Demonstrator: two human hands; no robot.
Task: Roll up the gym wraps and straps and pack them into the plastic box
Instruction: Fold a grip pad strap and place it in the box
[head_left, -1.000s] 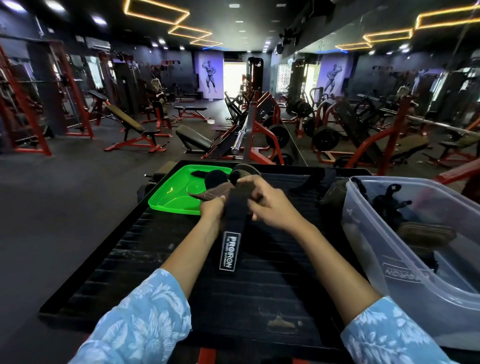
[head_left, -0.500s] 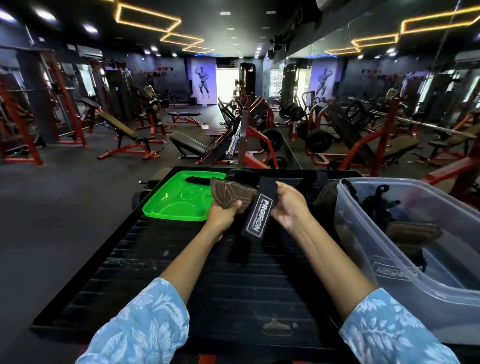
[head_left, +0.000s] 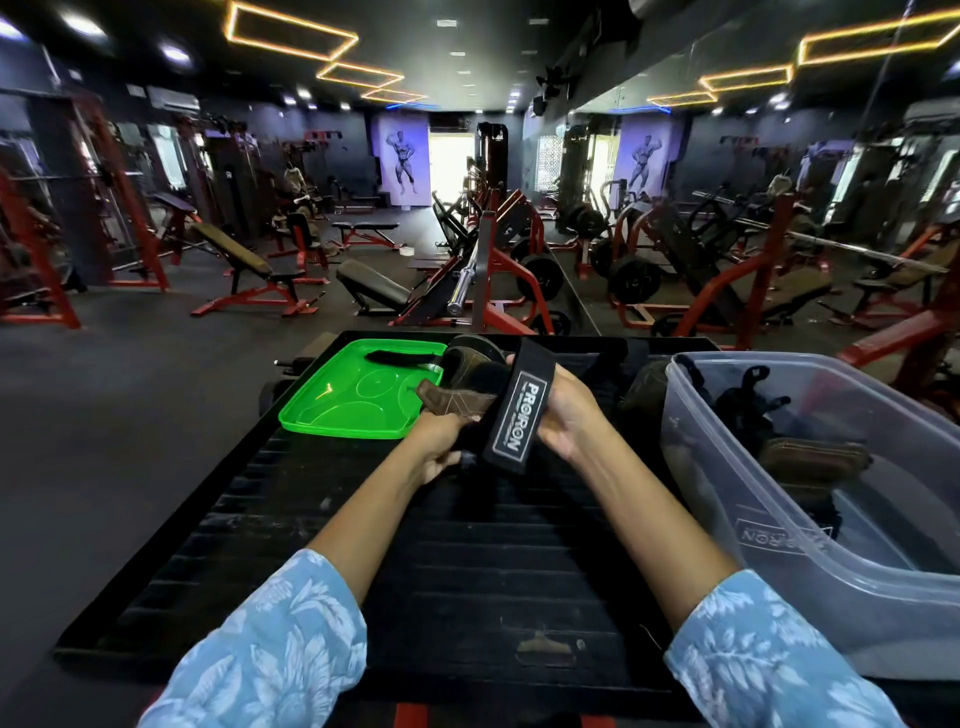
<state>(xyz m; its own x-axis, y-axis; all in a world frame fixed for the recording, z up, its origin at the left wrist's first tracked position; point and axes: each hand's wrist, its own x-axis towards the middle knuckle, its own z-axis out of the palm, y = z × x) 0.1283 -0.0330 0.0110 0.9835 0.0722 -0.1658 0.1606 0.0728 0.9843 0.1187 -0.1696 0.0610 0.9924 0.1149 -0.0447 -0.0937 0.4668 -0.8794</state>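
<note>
Black strap, white PROIRON lettering, with brown leather pad: held above the black ribbed platform, centre. Left hand fingers curled round the pad end; right hand fingers clamped on the strap's far side. Green tray, far left, carrying a black strap piece. Clear plastic box, right, holding packed wraps. Rolled dark items crowd the space between hands and box.

— Any readable text?
— One clear: "PROIRON", white print on the black strap between my hands; smaller line beside it too fine to read.
— Else?
— Same logo on a label inside the plastic box, reads mirrored through the wall.
</note>
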